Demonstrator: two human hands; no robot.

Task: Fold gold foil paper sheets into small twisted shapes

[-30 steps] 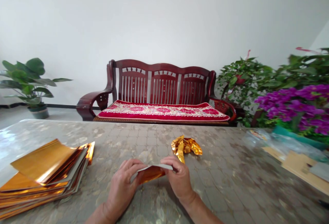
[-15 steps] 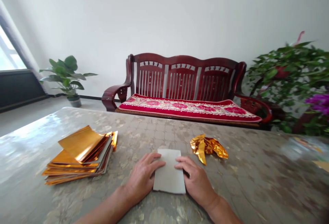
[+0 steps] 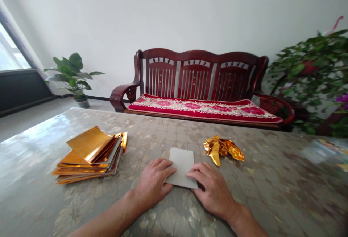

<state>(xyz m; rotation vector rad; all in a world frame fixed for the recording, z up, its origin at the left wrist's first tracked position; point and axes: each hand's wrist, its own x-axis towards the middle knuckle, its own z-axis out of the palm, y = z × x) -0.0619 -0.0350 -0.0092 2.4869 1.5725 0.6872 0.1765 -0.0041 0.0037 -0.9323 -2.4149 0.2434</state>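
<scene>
A grey-white, nearly rectangular piece of paper (image 3: pixel 181 164) lies on the table in front of me, pale side up. My left hand (image 3: pixel 156 179) grips its lower left edge, the index finger on top and the thumb low by the corner. At the lower right corner, my right hand (image 3: pixel 210 186) has its fingers bent over the edge with the thumb below. Left of my hands is a loose stack of gold foil paper (image 3: pixel 89 157), some sheets showing grey sides. Beyond my right hand lies a crumpled piece of gold foil (image 3: pixel 223 149).
The table (image 3: pixel 152 131) has a patterned, shiny cover. A clear plastic bag (image 3: pixel 323 153) lies at its right side. Behind stands a dark red wooden bench (image 3: pixel 193 73) with a red floral mat (image 3: pixel 203 108). Potted plants (image 3: pixel 74 73) flank it on both sides.
My hands now sit lower on the paper, near its bottom corners, and more of its upper part shows. The whole view has shifted slightly.
</scene>
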